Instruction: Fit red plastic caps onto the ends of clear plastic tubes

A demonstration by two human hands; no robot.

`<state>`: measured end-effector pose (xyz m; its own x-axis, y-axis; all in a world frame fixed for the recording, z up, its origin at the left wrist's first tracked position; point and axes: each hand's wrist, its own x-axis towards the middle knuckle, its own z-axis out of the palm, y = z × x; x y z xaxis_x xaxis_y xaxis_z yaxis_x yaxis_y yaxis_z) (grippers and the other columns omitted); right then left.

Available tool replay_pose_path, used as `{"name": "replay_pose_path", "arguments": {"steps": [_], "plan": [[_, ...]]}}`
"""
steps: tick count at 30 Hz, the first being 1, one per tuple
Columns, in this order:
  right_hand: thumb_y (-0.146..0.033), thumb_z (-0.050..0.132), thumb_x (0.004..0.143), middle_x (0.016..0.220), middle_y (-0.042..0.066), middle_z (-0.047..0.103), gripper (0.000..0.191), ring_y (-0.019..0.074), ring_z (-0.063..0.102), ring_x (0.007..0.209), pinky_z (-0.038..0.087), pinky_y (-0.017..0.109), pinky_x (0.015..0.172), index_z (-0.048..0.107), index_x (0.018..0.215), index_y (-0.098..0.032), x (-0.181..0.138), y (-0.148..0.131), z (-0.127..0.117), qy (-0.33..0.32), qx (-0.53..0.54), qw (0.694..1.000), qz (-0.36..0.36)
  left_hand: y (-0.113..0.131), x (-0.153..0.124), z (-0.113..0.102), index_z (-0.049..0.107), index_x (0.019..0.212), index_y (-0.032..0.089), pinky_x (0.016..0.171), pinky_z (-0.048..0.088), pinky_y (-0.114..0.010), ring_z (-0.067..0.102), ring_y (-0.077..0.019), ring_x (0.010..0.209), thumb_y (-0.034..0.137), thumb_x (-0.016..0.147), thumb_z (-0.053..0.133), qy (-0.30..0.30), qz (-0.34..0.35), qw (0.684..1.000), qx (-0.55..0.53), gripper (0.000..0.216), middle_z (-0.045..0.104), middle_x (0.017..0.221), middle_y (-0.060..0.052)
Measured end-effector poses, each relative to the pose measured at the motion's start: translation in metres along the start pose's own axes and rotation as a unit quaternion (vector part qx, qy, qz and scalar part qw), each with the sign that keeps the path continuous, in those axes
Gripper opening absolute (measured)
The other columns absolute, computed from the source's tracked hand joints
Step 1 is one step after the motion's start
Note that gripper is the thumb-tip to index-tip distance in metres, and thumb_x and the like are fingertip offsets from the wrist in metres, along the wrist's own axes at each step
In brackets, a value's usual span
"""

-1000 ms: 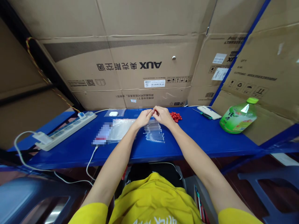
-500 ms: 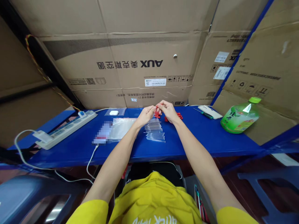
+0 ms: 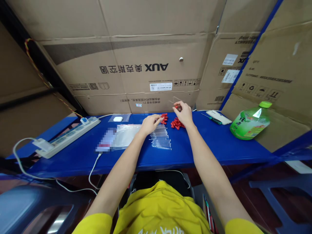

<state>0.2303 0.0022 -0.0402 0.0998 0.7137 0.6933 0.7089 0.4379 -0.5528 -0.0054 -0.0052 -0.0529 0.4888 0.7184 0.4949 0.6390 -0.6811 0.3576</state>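
Observation:
My left hand (image 3: 150,124) is at the far left end of a row of thin clear sticks (image 3: 161,138), with thumb and fingers pinched together. What lies between those fingertips is too small to make out. Red caps (image 3: 164,118) show at the far end of the row, just past the fingertips. To the right is a loose pile of small red caps (image 3: 177,123). Above and behind that pile, my right hand (image 3: 184,114) is raised off the table, its fingers closed on a small red cap (image 3: 176,106).
Clear plastic bags (image 3: 128,135) and a blurred-out phone (image 3: 106,139) lie left of the sticks. A power strip (image 3: 70,136) stands further left. On the right are a green bottle (image 3: 251,122), a white phone-like object (image 3: 220,117) and a screwdriver (image 3: 215,120). Cardboard walls (image 3: 136,78) enclose the back.
My hands were together over the row's far end. Now they are apart: the right has moved right and up with a red cap, the left has dropped slightly toward the sticks.

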Motion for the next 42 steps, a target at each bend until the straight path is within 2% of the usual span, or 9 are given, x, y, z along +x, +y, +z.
{"name": "replay_pose_path", "arguments": {"steps": [3, 7, 14, 18, 23, 29, 32, 37, 42], "plan": [[-0.034, 0.065, 0.088, 0.092, 0.006, 0.07, 0.016, 0.0233, 0.06, 0.092, 0.046, 0.034, 0.085, 0.07, 0.098, -0.023, -0.003, 0.002, -0.005, -0.047, -0.092, 0.994, 0.026, -0.004, -0.001, 0.003, 0.071, 0.091, 0.02, 0.075, 0.042, -0.026, 0.064, -0.0186, 0.086, 0.045, 0.101, 0.049, -0.029, -0.003, 0.999, 0.021, 0.035, 0.074, 0.097, -0.006], [-0.042, 0.067, 0.087, 0.094, 0.007, 0.07, 0.018, 0.0257, 0.058, 0.099, 0.044, 0.036, 0.086, 0.071, 0.087, -0.024, -0.004, 0.01, -0.013, -0.103, -0.183, 0.976, 0.06, -0.012, -0.002, 0.01, 0.071, 0.089, 0.021, 0.075, 0.044, -0.027, 0.065, -0.0192, 0.087, 0.044, 0.096, 0.058, -0.07, -0.032, 0.996, 0.042, 0.027, 0.074, 0.096, -0.005], [-0.051, 0.069, 0.085, 0.099, 0.009, 0.073, 0.028, 0.0288, 0.056, 0.105, 0.042, 0.039, 0.088, 0.073, 0.082, -0.023, -0.01, 0.003, -0.014, -0.18, -0.264, 0.944, 0.085, -0.01, -0.001, 0.014, 0.072, 0.089, 0.022, 0.076, 0.045, -0.027, 0.066, -0.0194, 0.089, 0.043, 0.092, 0.062, -0.101, -0.054, 0.992, 0.043, 0.023, 0.075, 0.095, -0.004], [-0.056, 0.066, 0.086, 0.097, 0.009, 0.073, 0.034, 0.0289, 0.057, 0.104, 0.041, 0.039, 0.087, 0.072, 0.082, -0.023, -0.011, -0.001, -0.013, -0.19, -0.264, 0.941, 0.09, -0.006, -0.002, 0.011, 0.071, 0.087, 0.022, 0.076, 0.044, -0.029, 0.066, -0.0207, 0.087, 0.046, 0.098, 0.053, -0.093, -0.045, 0.994, 0.047, 0.032, 0.075, 0.091, -0.005], [-0.051, 0.047, 0.1, 0.103, 0.012, 0.073, 0.039, 0.0287, 0.055, 0.105, 0.04, 0.04, 0.089, 0.072, 0.092, -0.022, -0.008, -0.006, -0.011, -0.156, -0.259, 0.952, 0.055, -0.006, -0.001, 0.011, 0.069, 0.086, 0.021, 0.079, 0.044, -0.03, 0.066, -0.0219, 0.09, 0.045, 0.102, 0.043, -0.049, -0.053, 0.995, 0.069, 0.039, 0.074, 0.091, -0.007], [-0.036, 0.042, 0.103, 0.117, 0.013, 0.07, 0.033, 0.0306, 0.05, 0.114, 0.036, 0.042, 0.093, 0.066, 0.121, -0.023, -0.014, -0.028, 0.007, -0.159, -0.262, 0.95, -0.051, -0.008, -0.001, 0.008, 0.068, 0.097, 0.022, 0.086, 0.046, -0.031, 0.065, -0.0237, 0.101, 0.035, 0.103, 0.04, 0.038, -0.153, 0.982, 0.102, 0.032, 0.074, 0.104, -0.01], [-0.036, 0.049, 0.1, 0.12, 0.015, 0.068, 0.03, 0.0328, 0.047, 0.118, 0.034, 0.046, 0.095, 0.069, 0.118, -0.022, -0.022, -0.039, 0.025, -0.208, -0.292, 0.928, -0.101, -0.01, -0.002, 0.007, 0.069, 0.102, 0.022, 0.085, 0.047, -0.032, 0.066, -0.0247, 0.1, 0.031, 0.101, 0.043, 0.049, -0.2, 0.972, 0.109, 0.027, 0.074, 0.104, -0.011], [-0.027, 0.052, 0.097, 0.112, 0.019, 0.071, 0.025, 0.0346, 0.048, 0.115, 0.032, 0.049, 0.095, 0.071, 0.111, -0.019, -0.032, -0.043, 0.047, -0.244, -0.341, 0.904, -0.082, -0.014, -0.004, 0.009, 0.07, 0.099, 0.021, 0.082, 0.049, -0.033, 0.068, -0.0257, 0.096, 0.028, 0.098, 0.047, 0.034, -0.219, 0.97, 0.102, 0.024, 0.075, 0.101, -0.012], [-0.016, 0.047, 0.096, 0.107, 0.021, 0.074, 0.03, 0.0347, 0.049, 0.114, 0.031, 0.048, 0.094, 0.068, 0.117, -0.017, -0.031, -0.043, 0.05, -0.222, -0.343, 0.911, -0.061, -0.015, -0.003, 0.01, 0.071, 0.098, 0.022, 0.082, 0.049, -0.032, 0.068, -0.0242, 0.095, 0.027, 0.097, 0.048, 0.038, -0.226, 0.968, 0.101, 0.024, 0.076, 0.099, -0.011]]}}
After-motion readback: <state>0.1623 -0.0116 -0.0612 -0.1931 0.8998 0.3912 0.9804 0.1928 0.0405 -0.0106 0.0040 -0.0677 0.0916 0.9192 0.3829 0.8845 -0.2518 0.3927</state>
